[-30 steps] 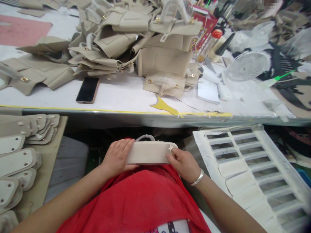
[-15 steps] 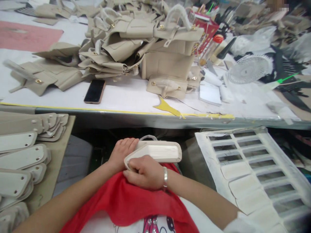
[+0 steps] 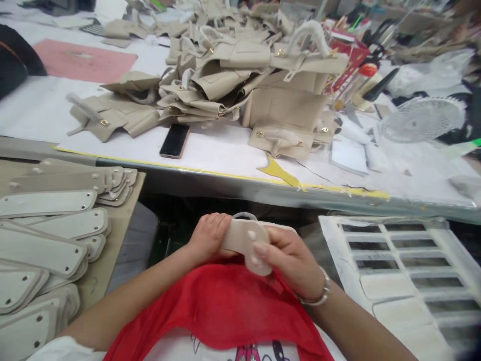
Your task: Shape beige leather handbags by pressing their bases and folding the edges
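Note:
Close to my body, over the red apron, both hands hold a beige leather panel. My left hand is closed on its left part, fingers over the top edge. My right hand pinches the rounded end, thumb on the face beside two small white knobs. That end is bent downward, and part of the panel's pale edge shows behind the right hand. A thin clear loop rises behind the panel. The fingers under the panel are hidden.
Stacked pale panels with holes lie on a board at left. At right stands a white slotted rack with pale pieces in it. Ahead, the worktable bears a phone, a heap of beige bag parts and a yellow piece.
The panel's end has turned over: its white bordered face showed before, now its beige face with knobs. My right hand has moved right, thumb now on top. The view has swung left.

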